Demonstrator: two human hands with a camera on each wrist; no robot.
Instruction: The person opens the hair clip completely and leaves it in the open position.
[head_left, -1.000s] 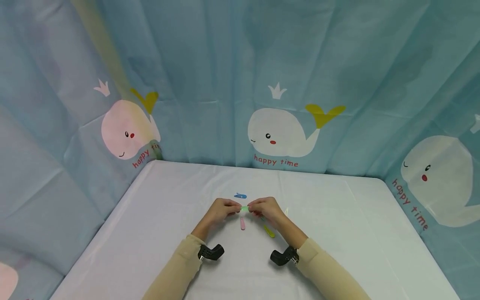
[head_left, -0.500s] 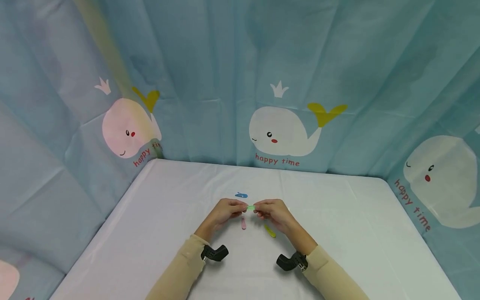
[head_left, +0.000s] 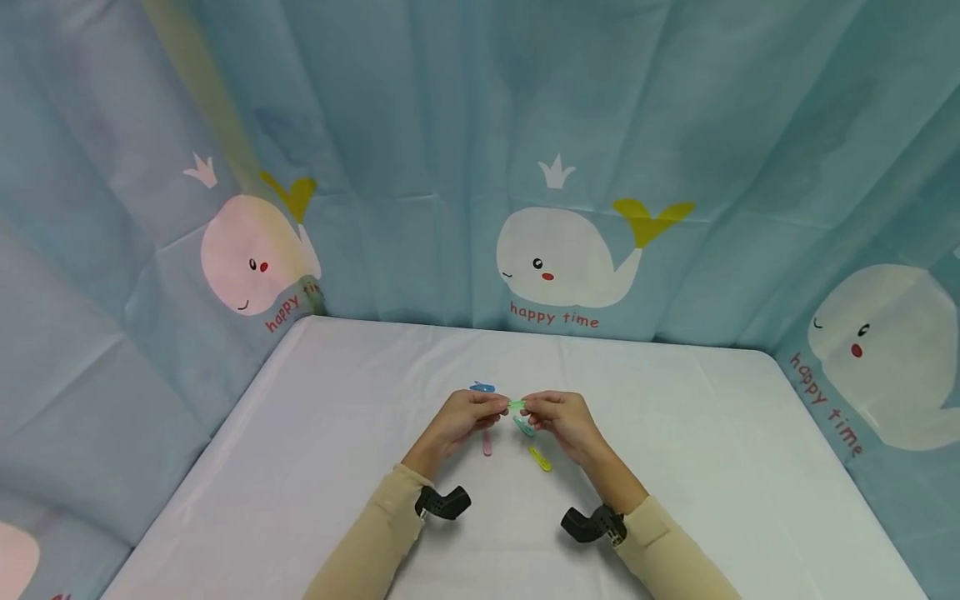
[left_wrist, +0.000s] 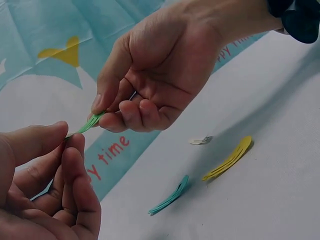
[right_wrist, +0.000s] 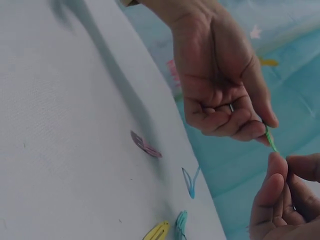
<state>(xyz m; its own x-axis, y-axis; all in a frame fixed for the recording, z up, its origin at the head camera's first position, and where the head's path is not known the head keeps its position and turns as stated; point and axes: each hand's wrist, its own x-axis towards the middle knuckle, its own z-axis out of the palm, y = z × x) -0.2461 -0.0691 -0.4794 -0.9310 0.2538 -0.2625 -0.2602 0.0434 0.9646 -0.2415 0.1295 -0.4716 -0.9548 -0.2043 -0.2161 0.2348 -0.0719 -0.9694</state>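
Both hands pinch a green snap hair clip (head_left: pixel 516 404) between thumb and fingers, one at each end, above the table. My left hand (head_left: pixel 467 417) has the left end and my right hand (head_left: pixel 567 419) the right end. In the left wrist view the green clip (left_wrist: pixel 90 123) bridges the two sets of fingertips, which cover its ends. Beneath the hands lie a teal hair clip (head_left: pixel 524 427), a yellow one (head_left: pixel 540 458) and a pink one (head_left: pixel 487 443). A blue clip (right_wrist: pixel 190 182) with its parts sprung apart lies farther back.
A white hair clip (left_wrist: pixel 200 141) lies on the table near the yellow one, behind my right hand in the head view. White cloth covers the table (head_left: pixel 360 383). A blue curtain (head_left: pixel 420 167) with whale prints stands along its back and sides.
Both hands have shifted to the right and slightly away with the green clip held between them. The teal clip has come into view beneath them.
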